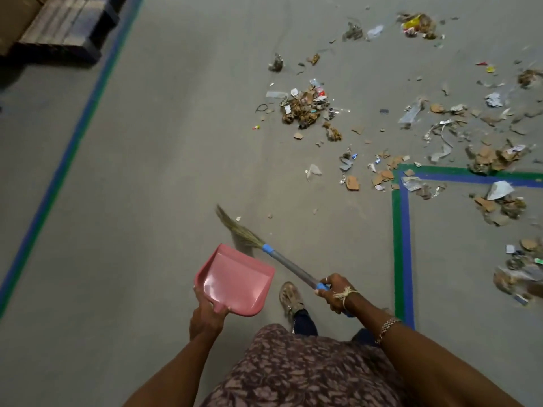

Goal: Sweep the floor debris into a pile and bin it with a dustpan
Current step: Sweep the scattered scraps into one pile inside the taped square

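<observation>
My left hand (207, 312) grips the handle of an empty pink dustpan (235, 282), held above the floor in front of me. My right hand (338, 293) grips the grey, blue-ended handle of a grass broom (282, 257); its bristles (235, 227) point up and left, just past the dustpan. Debris of cardboard scraps, paper and plastic lies scattered on the grey floor to the upper right, with a dense small pile (305, 107) in the middle and more litter (496, 157) along the right edge.
Green and blue floor tape forms a corner (401, 183) at the right and a long diagonal line (73, 136) at the left. A wooden pallet with cardboard boxes (53, 24) stands at the top left. My sandalled foot (291, 298) is below the dustpan.
</observation>
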{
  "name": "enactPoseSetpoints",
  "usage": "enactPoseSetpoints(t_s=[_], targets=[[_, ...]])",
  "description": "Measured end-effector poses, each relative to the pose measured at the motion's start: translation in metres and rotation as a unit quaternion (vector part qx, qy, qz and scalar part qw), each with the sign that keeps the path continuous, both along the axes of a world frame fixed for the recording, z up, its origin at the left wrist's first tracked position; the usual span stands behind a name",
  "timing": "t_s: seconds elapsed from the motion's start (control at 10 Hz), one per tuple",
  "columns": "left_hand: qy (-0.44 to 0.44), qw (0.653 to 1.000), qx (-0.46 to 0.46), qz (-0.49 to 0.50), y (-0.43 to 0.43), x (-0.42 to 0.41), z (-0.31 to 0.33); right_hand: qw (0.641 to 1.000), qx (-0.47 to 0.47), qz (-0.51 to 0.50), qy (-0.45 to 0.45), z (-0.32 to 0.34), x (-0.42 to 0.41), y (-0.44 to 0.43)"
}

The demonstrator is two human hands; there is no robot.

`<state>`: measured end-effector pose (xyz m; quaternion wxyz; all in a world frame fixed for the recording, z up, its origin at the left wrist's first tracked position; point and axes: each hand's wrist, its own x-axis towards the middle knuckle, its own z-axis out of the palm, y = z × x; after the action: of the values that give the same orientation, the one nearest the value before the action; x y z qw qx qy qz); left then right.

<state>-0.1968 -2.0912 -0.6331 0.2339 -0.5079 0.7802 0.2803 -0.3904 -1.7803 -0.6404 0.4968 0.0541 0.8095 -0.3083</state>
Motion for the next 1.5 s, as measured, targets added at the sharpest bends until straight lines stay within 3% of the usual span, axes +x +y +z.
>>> enactPoseSetpoints(t_s=[0.2, 0.4, 0.6, 0.7, 0.9, 1.1, 1.3, 1.5], targets=[[-0.02, 0.999, 0.043, 0.018, -0.024, 0.03, -0.045, 0.977, 0.01, -0.212, -0.006, -0.012, 0.033, -0.003], [-0.015, 0.998, 0.057, 0.008, -0.016, 0.027, -0.064, 0.909, 0.041, -0.413, 0.039, -0.011, 0.039, 0.037], [0.005, 0.998, 0.063, -0.023, -0.008, 0.014, -0.082, 0.848, 0.064, -0.519, 0.086, -0.002, 0.049, 0.111], [0.022, 0.997, 0.058, -0.042, 0.007, 0.009, -0.075, 0.841, 0.053, -0.527, 0.11, 0.036, 0.067, 0.143], [0.028, 0.996, 0.036, -0.08, 0.03, 0.019, -0.054, 0.882, 0.006, -0.453, 0.131, 0.103, 0.117, 0.186], [0.041, 0.998, 0.029, -0.035, 0.056, 0.043, -0.032, 0.935, -0.052, -0.343, 0.076, 0.068, 0.149, 0.183], [0.024, 1.0, 0.007, -0.003, 0.058, 0.08, -0.026, 0.984, -0.054, -0.16, 0.049, 0.027, 0.155, 0.128], [0.034, 0.999, 0.007, 0.015, 0.06, 0.107, 0.005, 0.987, -0.011, -0.155, 0.025, 0.017, 0.163, 0.1]])
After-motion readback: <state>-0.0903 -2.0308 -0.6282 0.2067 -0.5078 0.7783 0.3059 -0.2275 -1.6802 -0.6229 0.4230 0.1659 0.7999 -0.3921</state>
